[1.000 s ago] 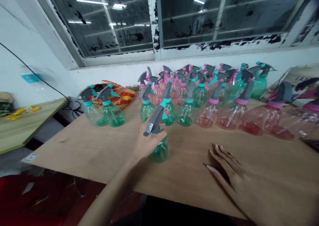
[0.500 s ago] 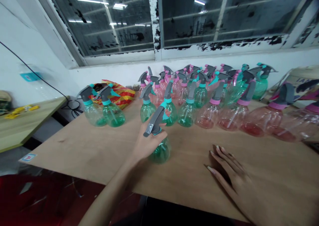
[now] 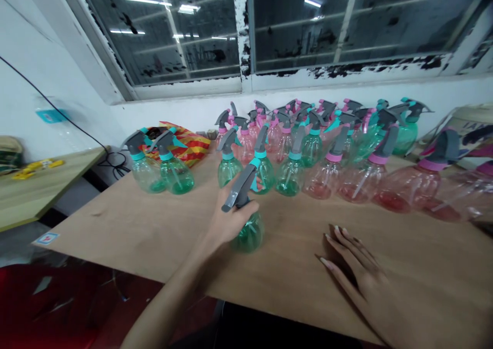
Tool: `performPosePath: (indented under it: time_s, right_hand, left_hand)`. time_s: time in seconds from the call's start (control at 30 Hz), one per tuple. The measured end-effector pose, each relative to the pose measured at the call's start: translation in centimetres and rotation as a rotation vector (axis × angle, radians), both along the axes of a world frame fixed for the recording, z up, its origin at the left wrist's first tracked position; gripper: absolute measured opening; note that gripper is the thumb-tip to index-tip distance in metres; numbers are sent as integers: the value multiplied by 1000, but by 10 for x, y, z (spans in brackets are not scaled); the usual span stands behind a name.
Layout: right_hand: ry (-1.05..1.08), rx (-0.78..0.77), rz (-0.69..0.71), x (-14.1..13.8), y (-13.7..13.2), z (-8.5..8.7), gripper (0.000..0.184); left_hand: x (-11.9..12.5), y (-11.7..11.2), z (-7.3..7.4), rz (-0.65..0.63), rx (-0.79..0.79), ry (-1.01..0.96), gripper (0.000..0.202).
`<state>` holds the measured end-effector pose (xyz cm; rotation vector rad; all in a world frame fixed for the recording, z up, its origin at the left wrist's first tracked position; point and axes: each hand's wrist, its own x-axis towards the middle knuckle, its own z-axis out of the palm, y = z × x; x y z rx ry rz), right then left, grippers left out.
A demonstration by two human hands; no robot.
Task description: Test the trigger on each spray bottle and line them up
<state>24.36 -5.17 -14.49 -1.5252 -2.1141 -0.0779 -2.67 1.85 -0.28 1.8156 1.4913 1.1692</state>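
My left hand (image 3: 231, 216) is wrapped round the neck of a green spray bottle (image 3: 249, 234) with a grey and teal trigger head. The bottle stands on the wooden table (image 3: 296, 277), its head tilted toward me. Right behind it is a row of green spray bottles, one of them a clear green bottle (image 3: 289, 178). Further right the row goes on with pink spray bottles, such as a pink bottle (image 3: 320, 179). My right hand (image 3: 360, 269) rests on the tabletop with its fingers stretched out, holding nothing.
Two green spray bottles (image 3: 176, 175) stand apart at the left, before a red and yellow bag (image 3: 194, 151). More pink and green bottles crowd by the wall. A side table (image 3: 50, 185) bears yellow pieces. A printed bag (image 3: 470, 128) lies at the far right.
The view has shifted very slightly. Both hands and the held spray bottle stay in the same places on the table.
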Motion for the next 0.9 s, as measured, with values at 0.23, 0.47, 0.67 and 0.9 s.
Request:
performPosePath:
  time_s: [0.23,0.47,0.67,0.9]
  right_hand:
    - [12,1,-8,-1,-1,0,59]
    - [52,3,-3,-2,-2,2,59]
    - [40,-8,3,1,-1,0,60]
    - [34,5,12,7,5,-9,63]
  left_hand:
    - [0,-4,-3,-34,26,-41,44]
    - [1,-3,-5,-23,24,-12,34]
    - [2,-4,-2,-49,23,-20,40]
    - [3,-3,-1,-40,35,-20,49]
